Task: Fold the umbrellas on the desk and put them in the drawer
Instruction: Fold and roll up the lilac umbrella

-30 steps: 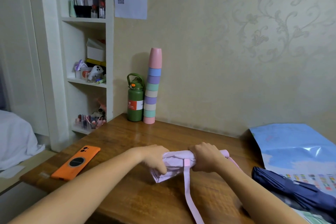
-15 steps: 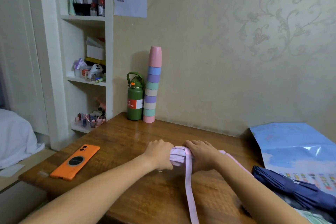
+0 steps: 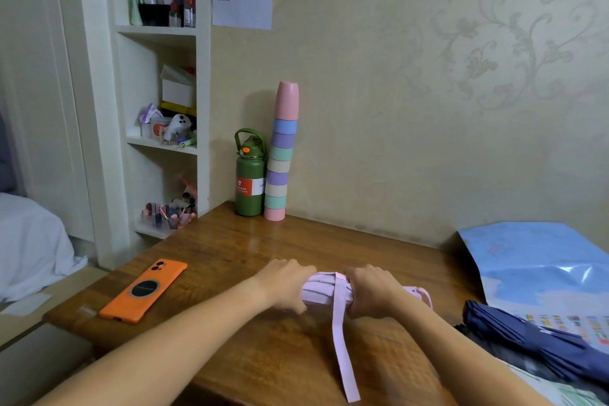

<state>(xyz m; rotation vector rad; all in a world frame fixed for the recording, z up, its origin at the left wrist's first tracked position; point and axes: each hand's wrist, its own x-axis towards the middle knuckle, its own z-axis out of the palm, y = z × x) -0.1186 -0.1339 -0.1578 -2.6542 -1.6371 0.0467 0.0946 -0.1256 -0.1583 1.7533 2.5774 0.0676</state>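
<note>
Compared with 1 second ago, the pink umbrella (image 3: 324, 290) is seen rolled tighter and lying flatter on the desk (image 3: 263, 250); its loose left end, earlier splayed below the left hand, is now tucked under it. The strap (image 3: 341, 339), earlier hanging from the near side of the roll, is now draped over the top and trails straight toward the near desk edge.

The umbrella is soft, pleated pink fabric gathered into a short cylinder. The strap is a flat, narrow ribbon of the same pink. A rounded pink handle (image 3: 417, 292) with a thin loop is seen at the right end. The desk is glossy brown wood with visible grain.

The umbrella lies crosswise between the 2 hands. The left hand (image 3: 285, 283) is curled over its left end, grasping it; the right hand (image 3: 372, 293) is clenched around its right part, just right of the strap. Only the middle of the roll is exposed.

A folded navy umbrella (image 3: 527, 336) lies well apart at the right, on a blue plastic bag (image 3: 540, 260). An orange phone (image 3: 145, 290) lies flat at the left.
</note>
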